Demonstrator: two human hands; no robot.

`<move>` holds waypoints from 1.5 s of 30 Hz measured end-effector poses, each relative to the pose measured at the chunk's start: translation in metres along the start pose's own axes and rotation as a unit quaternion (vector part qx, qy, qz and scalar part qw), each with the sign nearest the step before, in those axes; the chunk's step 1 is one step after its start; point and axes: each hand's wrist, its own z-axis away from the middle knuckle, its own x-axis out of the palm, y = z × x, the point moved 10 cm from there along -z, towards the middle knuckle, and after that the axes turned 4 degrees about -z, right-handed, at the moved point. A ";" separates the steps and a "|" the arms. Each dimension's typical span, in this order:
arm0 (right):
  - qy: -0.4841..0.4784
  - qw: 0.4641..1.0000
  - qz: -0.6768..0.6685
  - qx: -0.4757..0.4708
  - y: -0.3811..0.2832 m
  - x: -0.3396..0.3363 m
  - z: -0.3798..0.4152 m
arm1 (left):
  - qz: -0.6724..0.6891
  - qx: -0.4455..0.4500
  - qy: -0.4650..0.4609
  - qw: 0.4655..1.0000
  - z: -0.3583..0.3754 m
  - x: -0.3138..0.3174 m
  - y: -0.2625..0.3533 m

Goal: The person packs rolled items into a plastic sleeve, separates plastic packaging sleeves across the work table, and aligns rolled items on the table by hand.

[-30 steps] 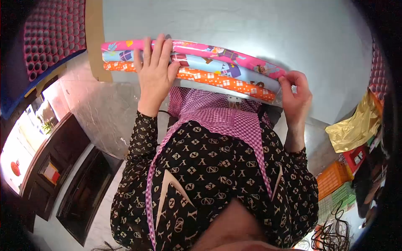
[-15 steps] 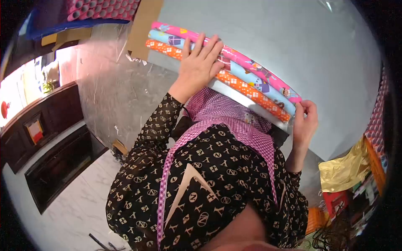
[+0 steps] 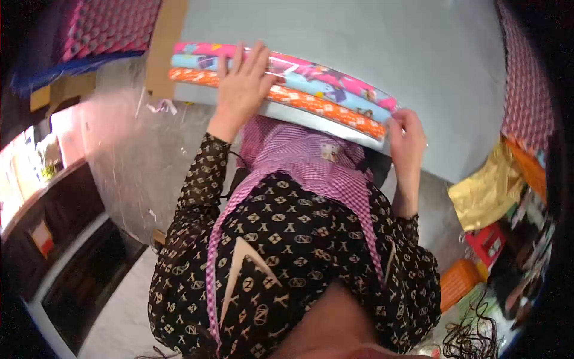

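Three patterned gift-wrap rolls lie side by side across the near edge of the grey table: a pink roll (image 3: 356,85), a light blue roll (image 3: 299,82) and an orange roll (image 3: 326,108) nearest my body. Clear shiny film seems to cover them. My left hand (image 3: 242,88) rests flat across the rolls left of their middle, fingers apart. At their right end my right hand (image 3: 409,140) has its thumb and forefinger pinched together, close to the blue and orange ends. What that pinch holds, perhaps film, is too small to make out.
Brown cardboard (image 3: 161,54) lies along the table's left edge. Stacked pink rolls (image 3: 110,27) stand at upper left, with more pink rolls (image 3: 531,72) on the right. Gold crumpled sheeting (image 3: 487,186) and a red item (image 3: 487,244) sit at lower right.
The whole view has shifted, so rolls and hands appear further left. My right hand's pinch has moved from the pink roll's end down toward the blue and orange ends. My left hand stays flat.
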 end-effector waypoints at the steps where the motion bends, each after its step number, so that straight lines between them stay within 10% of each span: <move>1: 0.010 1.000 0.010 0.010 0.004 -0.002 0.000 | -0.002 0.003 0.007 1.000 -0.001 -0.002 0.000; 12: -0.012 1.000 -0.016 -0.005 0.003 -0.003 -0.003 | -0.013 0.029 -0.003 1.000 -0.002 -0.004 0.004; 22: -0.126 0.941 0.218 -0.226 -0.011 -0.002 0.012 | 0.006 0.001 -0.025 1.000 -0.002 0.000 -0.002; 42: -0.123 0.987 0.098 -0.047 0.021 0.017 -0.003 | 0.078 -0.019 0.020 0.997 -0.001 -0.017 -0.005; 45: -0.100 0.991 0.089 -0.027 0.022 0.010 -0.008 | 0.282 -0.160 0.109 0.940 0.017 -0.051 -0.032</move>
